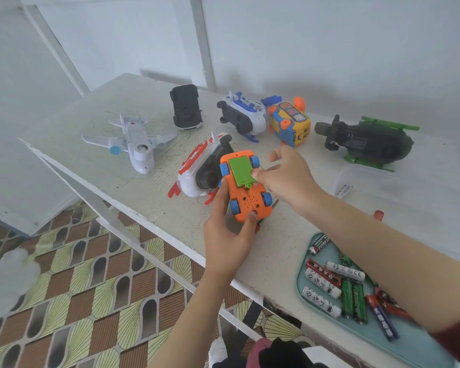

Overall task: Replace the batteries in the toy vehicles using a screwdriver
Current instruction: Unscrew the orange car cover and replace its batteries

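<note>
Rough white table [149, 208]; left hand [225, 235] grips smooth orange plastic car [246, 189].

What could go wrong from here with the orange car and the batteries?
1. The left hand grips the orange toy car near the table front edge. If the green battery cover slips from the right hand, it may drop to the floor.
2. The right forearm crosses over the teal tray of loose batteries at that edge and could knock it.
</note>
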Action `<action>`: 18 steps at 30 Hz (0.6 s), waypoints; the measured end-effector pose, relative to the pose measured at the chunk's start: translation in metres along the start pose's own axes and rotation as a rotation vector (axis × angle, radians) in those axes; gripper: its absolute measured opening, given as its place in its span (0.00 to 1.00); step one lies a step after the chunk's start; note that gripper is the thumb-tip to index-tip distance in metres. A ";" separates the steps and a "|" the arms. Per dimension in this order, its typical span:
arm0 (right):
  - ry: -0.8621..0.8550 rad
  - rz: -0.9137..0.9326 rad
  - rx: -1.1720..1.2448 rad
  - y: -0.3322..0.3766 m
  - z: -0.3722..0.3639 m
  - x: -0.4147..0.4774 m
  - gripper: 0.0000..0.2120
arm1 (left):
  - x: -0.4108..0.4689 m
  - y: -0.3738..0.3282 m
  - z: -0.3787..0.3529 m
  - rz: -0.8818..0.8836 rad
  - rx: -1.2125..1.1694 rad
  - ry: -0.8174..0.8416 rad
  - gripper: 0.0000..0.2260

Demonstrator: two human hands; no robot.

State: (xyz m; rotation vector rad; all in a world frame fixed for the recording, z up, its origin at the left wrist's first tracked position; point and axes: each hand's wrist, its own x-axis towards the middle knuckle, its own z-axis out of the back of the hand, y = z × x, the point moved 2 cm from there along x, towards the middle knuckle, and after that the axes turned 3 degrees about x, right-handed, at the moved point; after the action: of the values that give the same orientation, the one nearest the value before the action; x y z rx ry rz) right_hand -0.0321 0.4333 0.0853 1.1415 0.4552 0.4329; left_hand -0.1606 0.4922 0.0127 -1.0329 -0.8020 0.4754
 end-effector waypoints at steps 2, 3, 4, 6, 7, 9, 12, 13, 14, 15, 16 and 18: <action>-0.006 -0.025 0.033 -0.001 0.000 0.002 0.16 | 0.000 -0.001 0.000 -0.008 0.008 0.001 0.30; -0.008 -0.030 0.041 -0.002 0.000 0.003 0.16 | 0.000 -0.002 0.000 -0.008 0.014 0.002 0.30; -0.010 -0.025 0.041 -0.001 0.000 0.003 0.16 | 0.000 -0.002 0.000 -0.007 0.016 0.003 0.31; -0.005 -0.010 0.023 0.000 0.002 0.001 0.15 | 0.000 -0.003 0.000 -0.008 0.017 0.003 0.31; 0.005 -0.007 0.015 0.001 0.003 0.000 0.14 | 0.000 -0.003 0.000 -0.011 0.017 0.002 0.31; 0.024 0.000 -0.013 0.003 0.002 -0.001 0.12 | 0.000 -0.006 0.001 -0.020 0.021 -0.002 0.33; 0.006 0.057 -0.095 0.004 0.001 -0.001 0.13 | -0.001 -0.011 0.002 -0.026 0.053 0.002 0.29; -0.009 0.091 -0.149 0.004 0.001 -0.001 0.13 | -0.001 -0.010 0.002 -0.022 0.060 0.004 0.26; -0.019 0.124 -0.195 0.003 0.000 -0.002 0.12 | -0.001 -0.009 0.002 -0.014 0.055 0.007 0.23; -0.025 0.150 -0.220 0.002 0.000 -0.002 0.11 | -0.001 -0.008 0.002 -0.006 0.042 0.013 0.22; -0.024 0.169 -0.230 0.001 -0.001 -0.002 0.10 | -0.001 -0.008 0.001 -0.004 0.035 0.018 0.21; -0.014 0.195 -0.253 -0.004 -0.003 -0.001 0.09 | -0.001 -0.009 0.001 -0.003 0.047 0.015 0.21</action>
State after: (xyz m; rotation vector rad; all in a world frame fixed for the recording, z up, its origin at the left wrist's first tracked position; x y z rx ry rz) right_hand -0.0340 0.4337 0.0803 0.9454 0.2685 0.6340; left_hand -0.1621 0.4885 0.0205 -0.9909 -0.7756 0.4808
